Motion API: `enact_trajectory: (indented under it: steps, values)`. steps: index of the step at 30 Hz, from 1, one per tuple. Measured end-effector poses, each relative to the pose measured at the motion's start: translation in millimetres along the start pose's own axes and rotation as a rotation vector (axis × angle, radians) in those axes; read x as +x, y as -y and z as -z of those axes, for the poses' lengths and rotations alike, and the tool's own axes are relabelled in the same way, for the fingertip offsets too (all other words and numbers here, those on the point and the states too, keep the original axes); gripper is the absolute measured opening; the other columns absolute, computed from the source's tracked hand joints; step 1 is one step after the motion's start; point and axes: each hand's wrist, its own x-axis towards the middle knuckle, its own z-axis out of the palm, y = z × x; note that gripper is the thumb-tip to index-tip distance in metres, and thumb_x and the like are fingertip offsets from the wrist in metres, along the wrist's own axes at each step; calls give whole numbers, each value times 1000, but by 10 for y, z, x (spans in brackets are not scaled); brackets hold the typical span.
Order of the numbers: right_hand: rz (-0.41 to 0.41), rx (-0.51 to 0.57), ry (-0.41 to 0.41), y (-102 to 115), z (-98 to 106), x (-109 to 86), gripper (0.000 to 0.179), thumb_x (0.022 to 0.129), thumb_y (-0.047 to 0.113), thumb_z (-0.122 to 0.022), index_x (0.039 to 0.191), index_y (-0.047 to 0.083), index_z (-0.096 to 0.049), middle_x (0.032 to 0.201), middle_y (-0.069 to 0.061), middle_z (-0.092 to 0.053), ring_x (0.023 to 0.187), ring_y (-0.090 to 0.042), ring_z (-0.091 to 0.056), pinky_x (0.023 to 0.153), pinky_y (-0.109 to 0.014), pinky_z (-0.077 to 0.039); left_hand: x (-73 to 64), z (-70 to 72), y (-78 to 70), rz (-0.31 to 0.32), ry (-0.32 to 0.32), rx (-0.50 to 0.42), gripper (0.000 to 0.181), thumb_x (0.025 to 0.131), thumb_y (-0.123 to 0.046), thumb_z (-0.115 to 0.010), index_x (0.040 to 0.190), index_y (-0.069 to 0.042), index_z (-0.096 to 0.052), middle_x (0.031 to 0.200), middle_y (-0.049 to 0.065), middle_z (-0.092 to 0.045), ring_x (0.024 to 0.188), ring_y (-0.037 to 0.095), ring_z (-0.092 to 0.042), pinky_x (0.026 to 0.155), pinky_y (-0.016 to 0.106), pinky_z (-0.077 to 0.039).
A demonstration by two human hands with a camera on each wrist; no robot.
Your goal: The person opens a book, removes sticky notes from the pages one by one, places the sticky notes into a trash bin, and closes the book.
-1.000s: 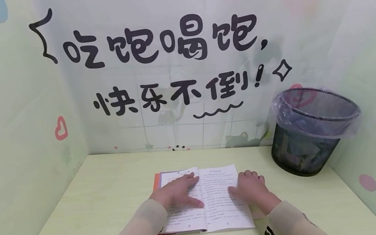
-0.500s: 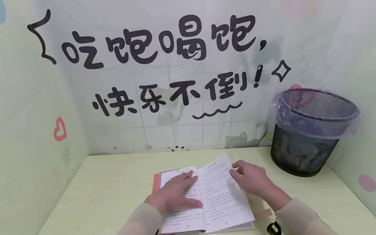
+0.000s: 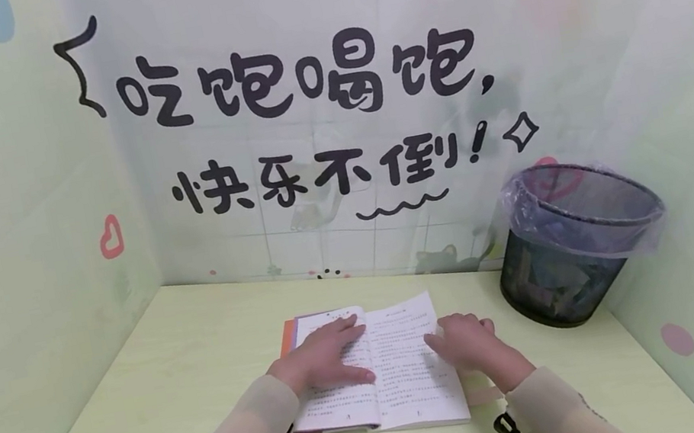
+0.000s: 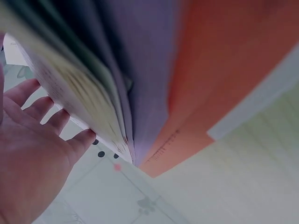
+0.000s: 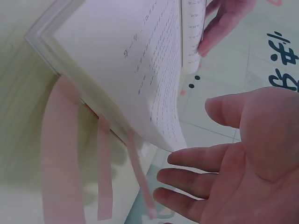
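Note:
An open book (image 3: 413,391) with printed pages lies on the table. My left hand (image 3: 323,356) rests spread across its left page, thumb near the middle fold. In the left wrist view, the fingertips lie against the printed page, beside purple (image 4: 154,70) and orange (image 4: 219,74) cover layers. My right hand (image 3: 474,345) is at the right page's outer edge. The right wrist view shows its fingers (image 5: 201,158) extended and the thumb apart, with one fingertip right at the corner of a slightly raised page (image 5: 121,79).
Pink strips (image 5: 60,158) stick out from the book's right side. A black mesh bin (image 3: 563,279) with a clear plastic liner stands at the back right. Printed fabric walls (image 3: 339,249) enclose the pale wooden table (image 3: 164,403). A small black object (image 3: 506,427) shows by the right sleeve.
The right page's upper corner lifted half a second ago and has since come down most of the way. My right hand moved up, then slightly down. The left hand stays on its page.

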Motion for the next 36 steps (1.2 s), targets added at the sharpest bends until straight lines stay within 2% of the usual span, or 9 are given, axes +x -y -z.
enact_trajectory:
  steps: [9, 12, 16, 24, 27, 29, 31, 34, 36]
  values:
    - [-28, 18, 80, 38, -48, -38, 72, 110, 54, -56, 150, -7, -60, 161, -30, -54, 150, -54, -46, 125, -74, -28, 11, -19, -17, 22, 2, 15, 96, 91, -62, -84, 168, -20, -47, 182, 3, -33, 168, 35, -31, 137, 54, -31]
    - [-22, 19, 82, 33, -64, -45, 77, 109, 57, -58, 150, -8, -58, 160, -30, -54, 150, -53, -46, 126, -73, -27, 10, -13, -25, 15, 1, 12, 96, 91, -61, -84, 168, -19, -47, 181, 4, -33, 168, 36, -31, 136, 55, -31]
    - [20, 71, 29, 26, -47, -44, 75, 109, 57, -59, 149, -7, -58, 152, -28, -61, 143, -50, -51, 123, -73, -30, 7, -3, -37, 14, 3, 2, 96, 91, -61, -84, 168, -18, -46, 181, 4, -33, 168, 36, -31, 136, 56, -31]
    - [114, 370, -95, 26, 77, 29, 58, 115, 51, -49, 143, 2, -64, 134, -18, -76, 130, -40, -68, 122, -72, -28, 24, 13, -42, 16, 7, 16, 96, 91, -61, -84, 168, -17, -46, 181, 4, -33, 169, 35, -30, 137, 54, -29]
    - [112, 505, -97, 28, 111, 39, 60, 117, 53, -45, 142, 3, -65, 134, -16, -75, 129, -37, -68, 119, -67, -40, 29, 14, -32, 18, 8, 19, 96, 91, -61, -84, 168, -18, -46, 182, 3, -33, 169, 35, -30, 137, 54, -29]
    - [111, 625, -79, 24, 125, 42, 60, 117, 52, -43, 142, 2, -66, 132, -16, -74, 122, -33, -69, 111, -59, -51, 29, 16, -25, 17, 6, 19, 96, 91, -61, -84, 169, -19, -46, 182, 3, -33, 169, 35, -30, 137, 54, -29]
    - [112, 758, -33, 18, 123, 49, 60, 118, 51, -41, 140, 1, -66, 126, -15, -74, 111, -28, -70, 96, -48, -59, 28, 17, -15, 11, 2, 20, 96, 91, -62, -83, 168, -19, -46, 182, 4, -33, 169, 35, -30, 137, 54, -30]
    - [131, 906, 47, 9, 100, 65, 59, 119, 47, -38, 137, -2, -66, 116, -15, -75, 94, -23, -71, 82, -37, -61, 20, 23, -1, 0, -3, 20, 97, 91, -63, -83, 168, -18, -46, 182, 5, -32, 168, 36, -30, 137, 54, -30]
    - [148, 960, 100, 11, 78, 70, 60, 120, 44, -35, 136, -4, -66, 113, -16, -75, 90, -21, -72, 79, -33, -62, 9, 33, 13, 0, -8, 13, 97, 91, -64, -82, 168, -18, -46, 182, 6, -32, 169, 36, -29, 137, 55, -29]
